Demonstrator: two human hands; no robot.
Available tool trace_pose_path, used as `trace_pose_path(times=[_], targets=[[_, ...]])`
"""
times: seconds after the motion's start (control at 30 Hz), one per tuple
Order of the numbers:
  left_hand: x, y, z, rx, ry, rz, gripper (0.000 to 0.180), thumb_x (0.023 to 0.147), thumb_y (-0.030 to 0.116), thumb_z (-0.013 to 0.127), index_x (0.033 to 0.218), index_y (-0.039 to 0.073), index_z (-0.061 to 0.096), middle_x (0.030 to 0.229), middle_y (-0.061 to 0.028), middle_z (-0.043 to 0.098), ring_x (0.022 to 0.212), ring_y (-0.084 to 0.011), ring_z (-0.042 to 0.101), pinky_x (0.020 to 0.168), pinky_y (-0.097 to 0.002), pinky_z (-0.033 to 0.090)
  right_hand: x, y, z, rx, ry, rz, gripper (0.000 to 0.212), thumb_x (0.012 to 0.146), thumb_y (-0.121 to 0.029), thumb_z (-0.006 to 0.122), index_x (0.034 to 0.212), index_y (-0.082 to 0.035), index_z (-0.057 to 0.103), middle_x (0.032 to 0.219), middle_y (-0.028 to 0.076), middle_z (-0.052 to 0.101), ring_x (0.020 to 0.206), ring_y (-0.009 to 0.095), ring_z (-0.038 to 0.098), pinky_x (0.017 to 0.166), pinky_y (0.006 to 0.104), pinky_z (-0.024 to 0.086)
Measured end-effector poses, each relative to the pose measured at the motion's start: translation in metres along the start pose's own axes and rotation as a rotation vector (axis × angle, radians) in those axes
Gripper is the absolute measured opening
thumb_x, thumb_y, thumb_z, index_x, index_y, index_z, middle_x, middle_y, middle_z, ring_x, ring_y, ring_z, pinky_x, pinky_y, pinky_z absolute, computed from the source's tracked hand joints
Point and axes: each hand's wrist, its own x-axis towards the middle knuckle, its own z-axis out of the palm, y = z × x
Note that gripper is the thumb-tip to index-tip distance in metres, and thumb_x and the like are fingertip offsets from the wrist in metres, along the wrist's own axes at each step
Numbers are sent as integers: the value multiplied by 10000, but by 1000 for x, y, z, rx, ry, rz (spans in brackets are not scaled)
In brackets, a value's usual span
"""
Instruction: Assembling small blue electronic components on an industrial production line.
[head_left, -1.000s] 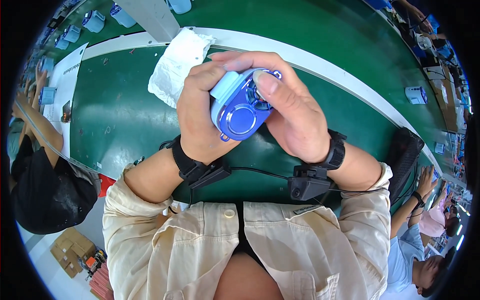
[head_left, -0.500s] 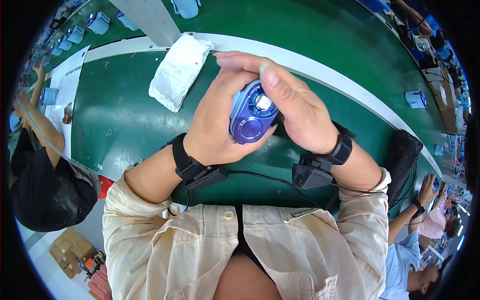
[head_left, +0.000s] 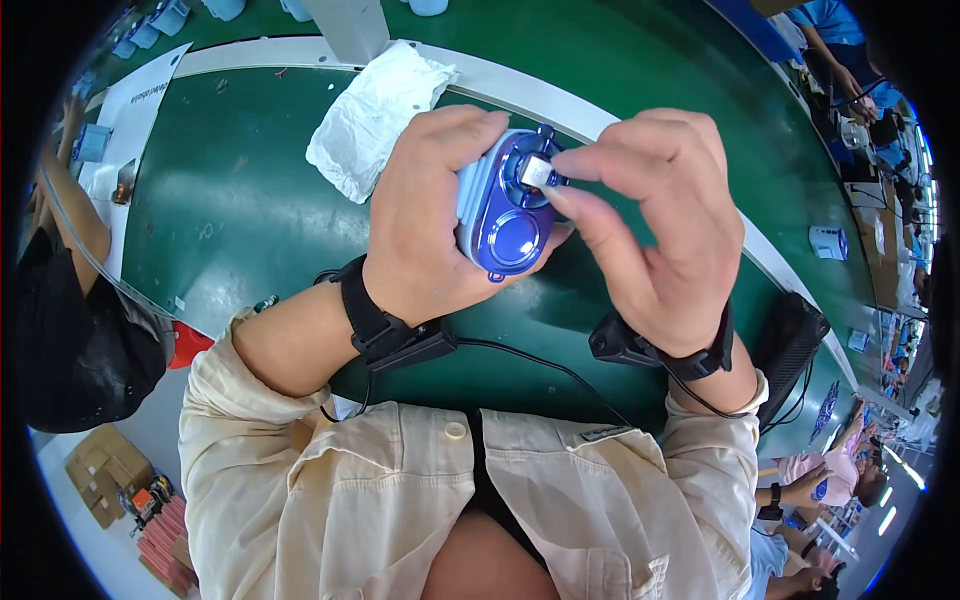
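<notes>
A handheld blue device (head_left: 512, 236), with a light-blue side, a shiny purple-blue face and a round opening at its far end, sits in my left hand (head_left: 415, 215). The fingers wrap around its body, partly hiding it. In the opening is a small silver-white square piece (head_left: 536, 172). My right hand (head_left: 665, 225) has thumb and forefinger pinched at the edge of this piece, its other fingers curled. A crumpled white pouch (head_left: 375, 120) lies on the green table beyond my left hand.
A pale rail (head_left: 590, 118) crosses the table beyond my hands, with a metal post (head_left: 350, 25) at it. Another blue device (head_left: 828, 242) stands at the right. A black case (head_left: 790, 345) lies beside my right forearm. Cables run between my wrist straps. Co-workers sit on both sides.
My right hand has moved from cupping the device's far side to a pinch at its opening. The silver-white piece now shows more fully. The view has shifted slightly.
</notes>
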Motion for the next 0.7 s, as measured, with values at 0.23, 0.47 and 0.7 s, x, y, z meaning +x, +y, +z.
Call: trace_pose_path(times=[0.23,0.47,0.7], targets=[[0,-2,3,75,49,50,738,637,116,870,1228,7,441,1148,-189,572,1027,-285,592,869,-364,502,-2,-6,5,-92,19,5,250,684,-37,782,912,-31,680,877,79,621,805,255,569,700,337,451],[-1,-2,5,117,42,39,719,634,123,871,1219,-7,475,1144,-193,571,999,-287,603,840,-344,512,-6,-11,8,-75,15,98,234,698,3,760,906,-15,655,864,86,632,789,251,571,682,331,453],[0,2,3,154,1,16,719,640,134,870,1223,-8,474,1146,-198,569,998,-296,607,836,-342,514,-9,-19,13,-111,18,150,224,709,22,742,908,-6,644,864,98,633,769,250,566,671,331,450]])
